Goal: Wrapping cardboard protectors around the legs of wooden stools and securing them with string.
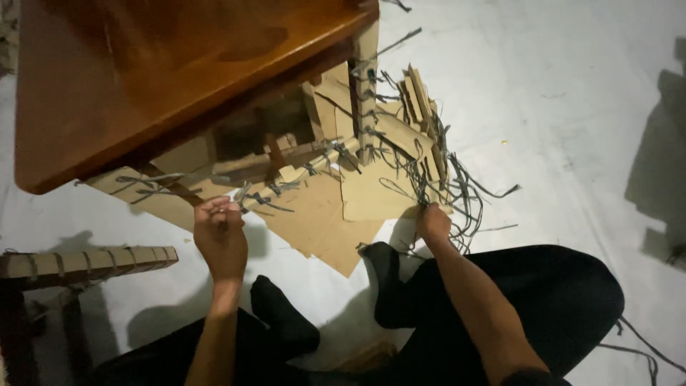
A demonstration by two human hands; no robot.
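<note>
A brown wooden table stands before me, its legs and rails wrapped in cardboard tied on with grey straps. My left hand is closed around a strap end at the cardboard-covered lower rail. My right hand grips a bunch of loose grey straps hanging from a cardboard-wrapped piece on the right. Flat cardboard sheets lie on the floor under the table. My legs in black trousers and black socks are folded below.
A second cardboard-wrapped rail with straps sits at the left, over a dark wooden leg. The floor is covered with white sheeting. Stray grey straps lie at the lower right. Dark shadows fall at the right edge.
</note>
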